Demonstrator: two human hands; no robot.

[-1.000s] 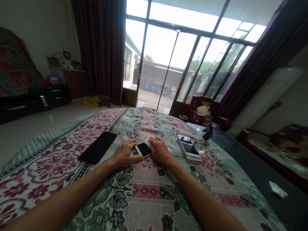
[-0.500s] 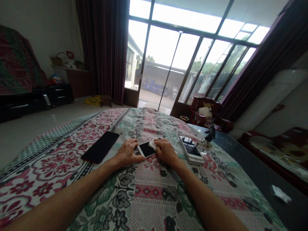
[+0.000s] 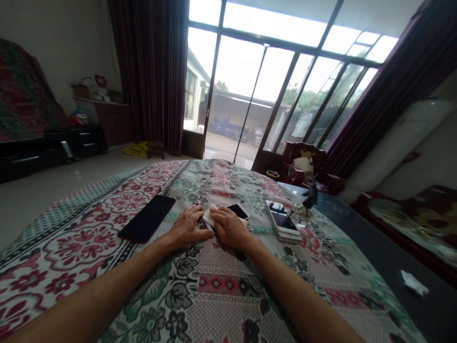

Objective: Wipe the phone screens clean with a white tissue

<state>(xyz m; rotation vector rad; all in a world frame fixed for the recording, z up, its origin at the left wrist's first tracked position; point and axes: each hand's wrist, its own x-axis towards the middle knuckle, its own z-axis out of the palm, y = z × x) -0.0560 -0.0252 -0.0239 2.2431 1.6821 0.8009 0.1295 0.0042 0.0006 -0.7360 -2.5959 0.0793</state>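
Observation:
A small white-framed smartphone (image 3: 238, 211) lies on the floral bedspread (image 3: 200, 290), its far end showing past my right hand (image 3: 230, 228) and the rest mostly covered. A white tissue (image 3: 208, 218) is bunched between my hands, under my right fingers. My left hand (image 3: 187, 227) presses on the phone's near corner beside the tissue. To its left lies a large black smartphone (image 3: 147, 218), face up and untouched. Right of my right hand sits a stack of white phones (image 3: 281, 220).
A dark glass-topped table (image 3: 374, 238) meets the bed at right, holding a small dark figurine (image 3: 310, 196) and a crumpled white paper (image 3: 414, 282). The bed's edge drops to a tiled floor (image 3: 53, 195) at left. A red wooden chair (image 3: 303, 164) stands beyond.
My right hand has slid left over the small phone, carrying the tissue toward my left hand. The phone's screen is now mostly covered, and its far end shows past my right hand.

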